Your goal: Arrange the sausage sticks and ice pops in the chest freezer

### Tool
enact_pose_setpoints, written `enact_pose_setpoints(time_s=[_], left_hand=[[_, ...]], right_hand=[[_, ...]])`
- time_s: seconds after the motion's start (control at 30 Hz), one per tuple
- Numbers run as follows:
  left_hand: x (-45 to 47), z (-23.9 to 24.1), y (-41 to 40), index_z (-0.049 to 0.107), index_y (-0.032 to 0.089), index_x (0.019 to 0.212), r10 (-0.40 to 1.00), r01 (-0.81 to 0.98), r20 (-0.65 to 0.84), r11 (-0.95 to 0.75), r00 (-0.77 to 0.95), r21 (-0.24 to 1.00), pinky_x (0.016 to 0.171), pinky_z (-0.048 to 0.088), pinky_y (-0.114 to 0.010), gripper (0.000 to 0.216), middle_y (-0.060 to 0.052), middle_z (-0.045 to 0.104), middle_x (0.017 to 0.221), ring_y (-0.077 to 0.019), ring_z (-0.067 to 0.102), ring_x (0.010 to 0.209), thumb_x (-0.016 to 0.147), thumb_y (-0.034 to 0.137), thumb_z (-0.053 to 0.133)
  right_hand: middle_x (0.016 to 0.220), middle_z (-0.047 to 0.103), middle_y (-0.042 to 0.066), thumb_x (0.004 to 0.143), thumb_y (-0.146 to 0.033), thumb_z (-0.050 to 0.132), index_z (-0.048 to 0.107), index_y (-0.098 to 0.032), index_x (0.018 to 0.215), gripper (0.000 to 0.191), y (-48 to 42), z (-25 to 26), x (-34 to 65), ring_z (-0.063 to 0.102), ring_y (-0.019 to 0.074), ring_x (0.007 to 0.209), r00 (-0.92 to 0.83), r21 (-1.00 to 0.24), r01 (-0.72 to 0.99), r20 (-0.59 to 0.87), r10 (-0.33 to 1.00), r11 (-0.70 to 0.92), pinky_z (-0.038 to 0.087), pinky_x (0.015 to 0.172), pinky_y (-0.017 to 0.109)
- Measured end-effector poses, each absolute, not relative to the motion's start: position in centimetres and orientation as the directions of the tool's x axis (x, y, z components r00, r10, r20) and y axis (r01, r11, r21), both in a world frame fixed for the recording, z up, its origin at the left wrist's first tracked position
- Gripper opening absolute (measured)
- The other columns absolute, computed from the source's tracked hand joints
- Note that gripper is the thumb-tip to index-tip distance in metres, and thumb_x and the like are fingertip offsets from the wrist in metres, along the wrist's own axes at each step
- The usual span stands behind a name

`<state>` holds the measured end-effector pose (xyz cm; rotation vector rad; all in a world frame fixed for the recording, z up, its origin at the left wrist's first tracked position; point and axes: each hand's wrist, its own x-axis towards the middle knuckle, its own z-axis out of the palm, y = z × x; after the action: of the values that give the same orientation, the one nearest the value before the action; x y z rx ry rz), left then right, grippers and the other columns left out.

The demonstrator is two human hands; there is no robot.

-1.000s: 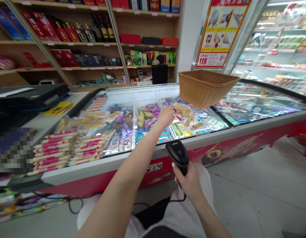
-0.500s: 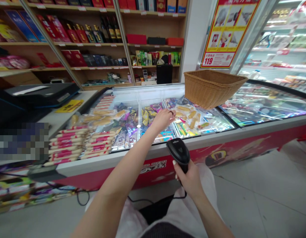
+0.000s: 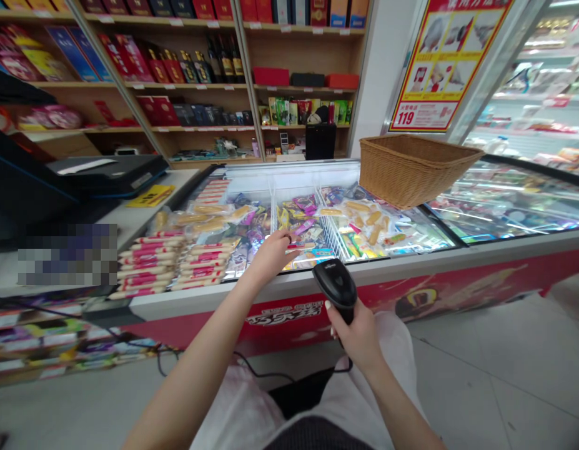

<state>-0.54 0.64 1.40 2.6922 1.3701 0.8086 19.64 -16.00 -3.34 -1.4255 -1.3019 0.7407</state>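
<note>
So we've apparently got the pink-banded sticks already stacked on the freezer, our left hand over it (can't tell if gripping), scanner clutched in our right hand, and bagged sticks left loose near the basket.

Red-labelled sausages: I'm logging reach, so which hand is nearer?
Left. The left hand is right of the red-labelled sausages; the right hand, holding a scanner, is farther right.
</note>
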Motion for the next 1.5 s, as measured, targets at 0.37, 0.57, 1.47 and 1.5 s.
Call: enact_pose_setpoints(time_s=[0.37, 0.57, 1.47, 1.5], left_hand=[[-2.9, 0.4, -1.3, 0.072, 0.019, 0.107, 0.798, 0.713, 0.467, -0.575, 0.381, 0.401, 0.095, 0.051, -0.040, 0.022, -0.009, 0.068, 0.104, -0.0254, 0.064, 0.102, 0.095, 0.026, 0.055], [-3.1, 0.1, -1.2, 0.073, 0.016, 0.106, 0.833, 0.731, 0.458, -0.517, 0.310, 0.445, 0.094, 0.050, -0.037, 0.023, -0.010, 0.068, 0.102, -0.0254, 0.064, 0.102, 0.095, 0.025, 0.055], [-6.2, 1.7, -2.1, 0.074, 0.016, 0.108, 0.731, 0.772, 0.579, -0.583, 0.360, 0.255, 0.093, 0.047, -0.042, 0.027, -0.011, 0.068, 0.104, -0.0269, 0.059, 0.098, 0.099, 0.030, 0.053], [-7.5, 2.3, -2.2, 0.074, 0.016, 0.109, 0.725, 0.790, 0.594, -0.568, 0.347, 0.231, 0.093, 0.046, -0.043, 0.029, -0.012, 0.068, 0.104, -0.0276, 0.058, 0.098, 0.100, 0.032, 0.051]], right_hand=[[0.051, 0.066, 0.003, 0.086, -0.046, 0.063, 0.069, -0.016, 0.095, 0.031, -15.5, -2.8, 18.6, 0.069, 0.0237, 0.053, 0.162, -0.920, 0.377, 0.183, 0.970, 0.110, 0.051, 0.051, 0.027], [0.052, 0.067, 0.003, 0.085, -0.044, 0.063, 0.070, -0.016, 0.098, 0.031, -15.0, -2.5, 17.7, 0.070, 0.0240, 0.052, 0.138, -0.914, 0.389, 0.182, 0.973, 0.116, 0.051, 0.051, 0.027], [0.048, 0.065, 0.002, 0.083, -0.047, 0.065, 0.067, -0.018, 0.091, 0.030, -16.3, -2.7, 17.7, 0.064, 0.0216, 0.043, 0.141, -0.919, 0.382, 0.162, 0.977, 0.097, 0.050, 0.048, 0.027], [0.048, 0.065, 0.001, 0.083, -0.047, 0.065, 0.066, -0.018, 0.090, 0.030, -16.4, -2.6, 17.8, 0.064, 0.0214, 0.043, 0.145, -0.925, 0.370, 0.149, 0.978, 0.086, 0.050, 0.048, 0.027]])
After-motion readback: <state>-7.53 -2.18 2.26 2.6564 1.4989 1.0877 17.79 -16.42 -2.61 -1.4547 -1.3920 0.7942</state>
